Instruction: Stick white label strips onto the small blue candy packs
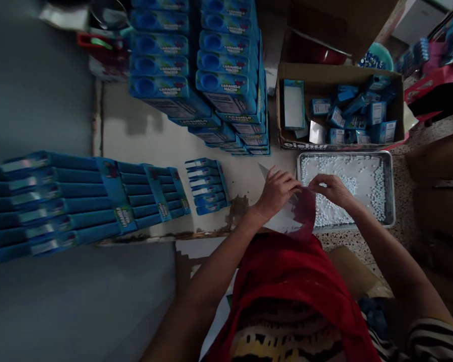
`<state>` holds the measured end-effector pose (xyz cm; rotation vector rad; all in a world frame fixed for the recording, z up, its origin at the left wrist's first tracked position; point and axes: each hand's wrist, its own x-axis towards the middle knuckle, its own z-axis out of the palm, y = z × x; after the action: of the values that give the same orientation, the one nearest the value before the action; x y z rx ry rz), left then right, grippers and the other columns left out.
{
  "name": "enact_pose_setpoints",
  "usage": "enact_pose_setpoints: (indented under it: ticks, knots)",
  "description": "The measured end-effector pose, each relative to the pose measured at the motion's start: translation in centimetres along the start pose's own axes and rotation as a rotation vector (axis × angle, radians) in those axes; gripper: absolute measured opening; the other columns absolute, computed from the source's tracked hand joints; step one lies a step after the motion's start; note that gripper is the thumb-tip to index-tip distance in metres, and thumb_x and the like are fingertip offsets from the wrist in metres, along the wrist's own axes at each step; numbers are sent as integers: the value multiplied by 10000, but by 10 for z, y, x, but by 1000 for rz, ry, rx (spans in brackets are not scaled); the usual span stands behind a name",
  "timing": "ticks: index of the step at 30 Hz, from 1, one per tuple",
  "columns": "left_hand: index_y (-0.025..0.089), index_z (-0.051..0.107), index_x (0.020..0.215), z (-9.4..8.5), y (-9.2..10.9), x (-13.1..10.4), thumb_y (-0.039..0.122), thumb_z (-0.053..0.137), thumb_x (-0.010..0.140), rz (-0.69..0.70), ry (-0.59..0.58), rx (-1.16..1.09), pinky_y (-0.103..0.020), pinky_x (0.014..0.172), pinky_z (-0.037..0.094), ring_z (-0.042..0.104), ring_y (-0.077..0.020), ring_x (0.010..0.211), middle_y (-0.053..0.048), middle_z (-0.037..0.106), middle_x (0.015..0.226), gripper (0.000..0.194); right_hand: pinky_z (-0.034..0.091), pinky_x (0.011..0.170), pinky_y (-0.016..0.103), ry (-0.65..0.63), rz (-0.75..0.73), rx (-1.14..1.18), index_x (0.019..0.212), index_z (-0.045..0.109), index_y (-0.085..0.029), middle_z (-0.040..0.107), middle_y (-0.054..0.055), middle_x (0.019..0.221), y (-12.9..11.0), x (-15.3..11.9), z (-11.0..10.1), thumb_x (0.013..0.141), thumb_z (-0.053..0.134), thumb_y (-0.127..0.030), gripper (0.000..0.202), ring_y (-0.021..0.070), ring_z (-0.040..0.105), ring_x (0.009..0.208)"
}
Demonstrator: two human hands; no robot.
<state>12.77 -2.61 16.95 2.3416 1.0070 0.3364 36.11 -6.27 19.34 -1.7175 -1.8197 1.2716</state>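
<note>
My left hand [277, 193] and my right hand [329, 188] are close together over the front edge of the table, left of a metal tray [390, 188] of small pale candies. Both have their fingers pinched at the top edge of a clear and dark red plastic bag [304, 213], which hangs down in front of the red apron [283, 261]. A grey pointed piece [263, 170] sticks out behind my left hand; I cannot make out what it is. The bag's contents, if any, are not clear.
Stacked blue boxes [162, 88] stand on the table [124, 110]. More blue boxes [86, 198] lie in rows at left, with a small group [207, 186] beside them. A cardboard box [342, 70] of small blue boxes sits behind the tray.
</note>
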Motion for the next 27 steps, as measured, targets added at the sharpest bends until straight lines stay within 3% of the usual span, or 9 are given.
enact_pose_setpoints:
  ticks: [4,7,9,12,14,16,20,25,27]
  knots:
    - [232,817,1000,15,-11,14,267,656,1006,-52,-42,-77,-488,1151,405,672,-255,1051,-81,745,1012,165,454,949,393,76,-63,-240,967,821,-223,815,72,936,-6,0,9,1046,587,-419,316,227,695,904]
    - [226,826,1010,18,-21,19,271,686,991,-105,-101,-147,-434,1041,471,696,-248,1029,-80,757,1002,149,314,1151,472,144,-158,-430,986,829,-259,825,69,940,-5,5,20,1074,560,-400,316,241,679,993]
    - [242,826,1048,18,-28,17,272,708,979,-127,-96,-145,-458,1100,437,698,-252,1051,-74,769,1019,140,313,1148,451,144,-147,-421,954,825,-253,829,54,907,3,12,27,1076,558,-374,317,226,694,946]
    - [271,806,1145,20,-40,6,246,722,965,-134,-57,-94,-551,1229,306,683,-270,1100,-77,779,1090,200,430,969,365,87,-50,-295,912,814,-219,833,54,917,18,25,32,1053,591,-356,297,212,725,878]
    - [259,808,1105,25,-48,0,230,702,971,-119,-71,-74,-574,1237,291,671,-283,1101,-90,776,1079,173,449,928,360,25,-12,-287,909,813,-212,832,59,928,23,31,35,1044,600,-347,286,223,733,895]
    - [234,812,995,32,-56,-1,231,665,987,-110,-108,-83,-540,1176,370,664,-290,1076,-103,767,1013,147,401,1075,436,13,-28,-380,974,820,-233,833,63,977,21,35,40,1052,591,-331,262,252,723,994]
    - [217,796,881,40,-70,2,226,608,1006,-124,-188,-118,-462,1035,441,670,-275,1016,-100,752,926,226,107,1283,574,-5,-168,-549,1098,805,-291,816,46,1016,10,39,56,1077,526,-266,281,267,664,1130]
    - [243,797,1005,32,-82,-7,270,651,1004,-148,-207,-108,-500,1150,337,698,-253,1031,-77,793,1004,149,152,1280,555,-40,-117,-573,1007,785,-247,801,48,929,16,52,68,1074,525,-265,269,255,666,1033]
    - [222,786,999,31,-87,-14,274,653,1005,-162,-225,-102,-471,1108,377,708,-251,1010,-92,800,1026,144,169,1268,579,-65,-66,-555,996,781,-241,807,54,941,19,57,69,1071,540,-282,255,266,667,1038]
